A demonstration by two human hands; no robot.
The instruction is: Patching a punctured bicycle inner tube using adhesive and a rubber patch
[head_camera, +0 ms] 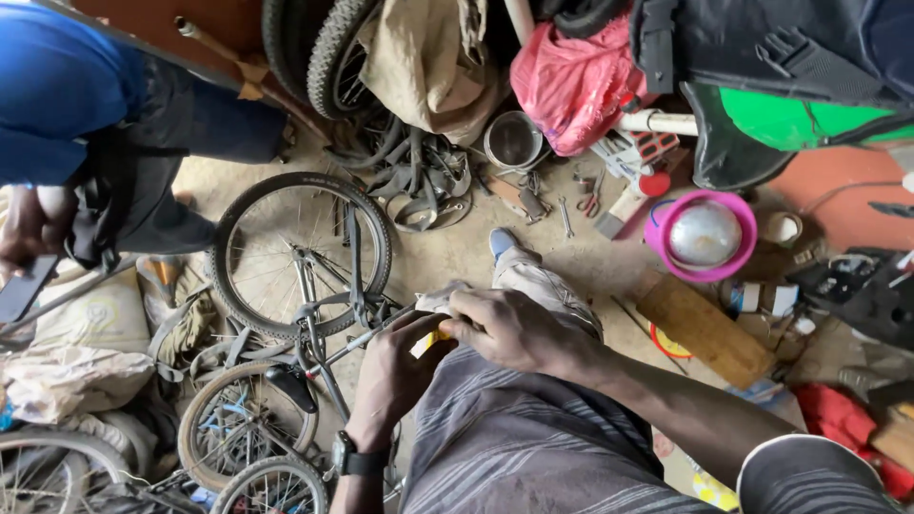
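Hands meet over the person's lap, close above the striped grey shirt (533, 447). The left hand (395, 376), with a black watch (357, 462) on its wrist, curls its fingers (419, 333) shut around a small yellow and white piece (430, 341), which shows only as a sliver between the two hands. The right hand (509, 328) lies just beside it, fingers bent and pinched on the same yellow and white piece from the shirt's far side; how tightly they press cannot be told. A pale rag (438, 300) peeks out just beyond the knuckles.

Beyond the shirt, a small bicycle (305, 276) lies on the dirt floor, its front wheel (300, 252) well away from the lap and its black saddle (290, 385) nearer the left wrist. Farther from the shirt sit a metal pot (514, 141), a pink bundle (571, 81) and a pink-rimmed bowl (703, 236). A wooden block (705, 328) lies to the side of the right forearm. Another person in blue (57, 86) stands past the bicycle, holding a dark phone (24, 286).
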